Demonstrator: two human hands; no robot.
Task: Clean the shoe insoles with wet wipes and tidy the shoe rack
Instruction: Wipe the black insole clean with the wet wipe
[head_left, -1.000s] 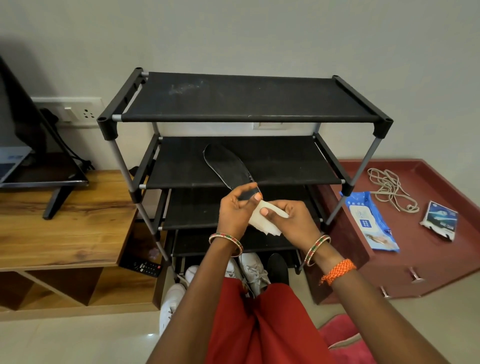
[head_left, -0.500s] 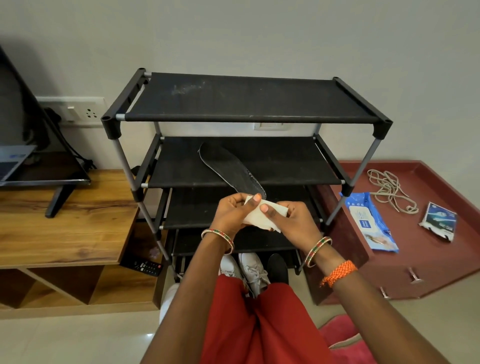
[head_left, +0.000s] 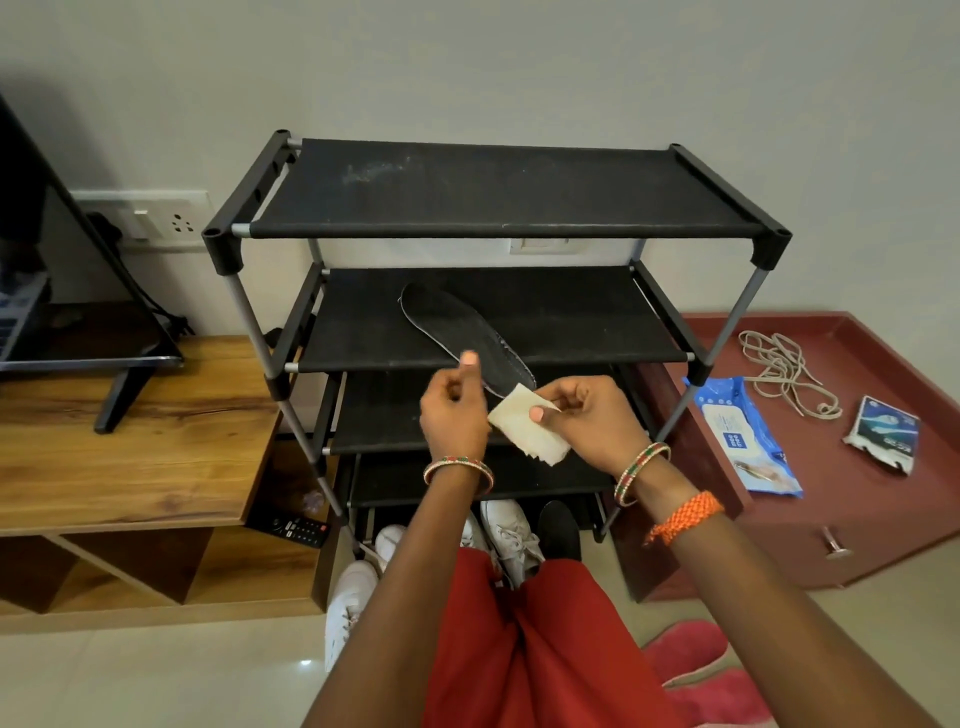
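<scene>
My left hand (head_left: 453, 410) pinches the heel end of the insole (head_left: 462, 340), thumb up on top, fingers curled under. The insole is a thin, flat, dark piece with a matte, slightly fuzzy face and a frayed edge; its toe reaches over the second shelf of the rack (head_left: 493, 218), and I can't tell whether it rests there. I judge it light and bendy, so I'd keep the grip at the heel and support it near the middle while rubbing, or it will flex away. My right hand (head_left: 592, 421) holds the wipe (head_left: 524, 431), thumb pressing it against the fingers. The wipe is a soft, limp, folded sheet, off-white and a bit soiled, touching the insole's heel edge. It should be damp and clingy, I reckon, and easy to bunch. The rack shelves are black fabric on grey tubes, dusty on top. The wipe pack (head_left: 743, 436) lies on the maroon cabinet (head_left: 883, 519), right.
</scene>
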